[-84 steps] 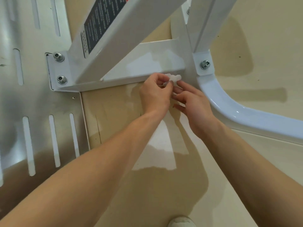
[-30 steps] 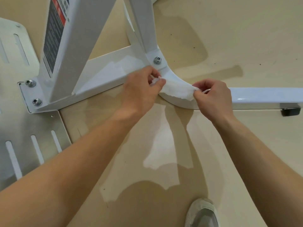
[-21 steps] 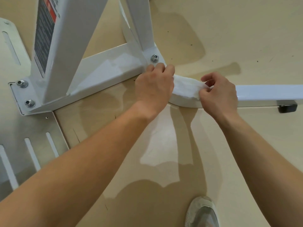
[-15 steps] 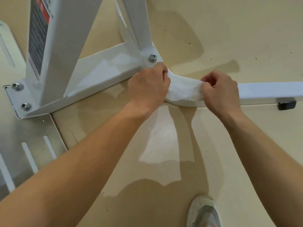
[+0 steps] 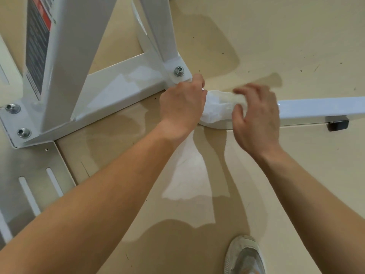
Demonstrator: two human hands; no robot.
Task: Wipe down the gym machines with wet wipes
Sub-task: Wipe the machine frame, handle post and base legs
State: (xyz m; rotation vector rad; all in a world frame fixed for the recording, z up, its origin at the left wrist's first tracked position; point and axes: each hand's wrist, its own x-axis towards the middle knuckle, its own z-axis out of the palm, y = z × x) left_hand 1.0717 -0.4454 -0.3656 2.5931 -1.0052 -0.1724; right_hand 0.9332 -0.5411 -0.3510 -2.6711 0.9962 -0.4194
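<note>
Head: left hand point(image 5: 181, 107) grips wipe point(image 5: 217, 110) over bar point(image 5: 316, 107) edge; right hand point(image 5: 258, 121) loose.

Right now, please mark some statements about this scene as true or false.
1. The wet wipe is draped over the white frame tube. True.
2. The left hand grips one end of the wet wipe. True.
3. The shoe stands on the slotted metal plate. False: it stands on the beige floor.
4. The black foot sits left of both hands. False: it sits right of the right hand.
</note>
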